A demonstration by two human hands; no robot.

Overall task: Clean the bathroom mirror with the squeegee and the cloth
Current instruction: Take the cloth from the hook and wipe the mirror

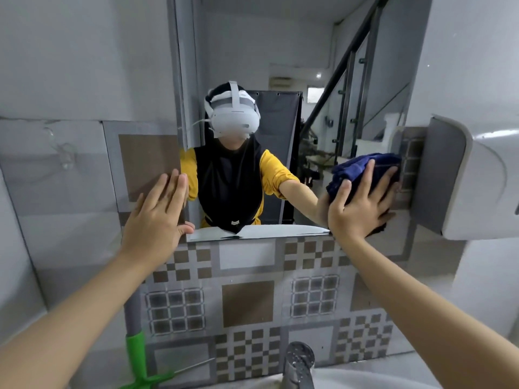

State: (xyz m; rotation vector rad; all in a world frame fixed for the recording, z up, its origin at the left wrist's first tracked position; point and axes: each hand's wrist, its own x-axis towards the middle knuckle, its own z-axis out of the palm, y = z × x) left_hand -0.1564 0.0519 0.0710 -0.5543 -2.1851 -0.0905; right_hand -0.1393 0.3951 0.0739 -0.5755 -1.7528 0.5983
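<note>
The mirror (280,51) hangs on the tiled wall in front of me and reflects a person in a headset. My right hand (361,202) presses a dark blue cloth (373,164) flat against the mirror's lower right corner, fingers spread and straight. My left hand (158,217) lies flat with straight fingers on the wall at the mirror's lower left edge and holds nothing. The squeegee (136,360), green-headed with a grey handle, leans upright against the wall at the lower left, below my left forearm.
A white dispenser box (471,181) is mounted on the wall just right of the mirror, close to the cloth. A chrome tap (299,363) and the white basin rim (351,379) sit at the bottom. Patterned tiles (247,301) cover the wall below the mirror.
</note>
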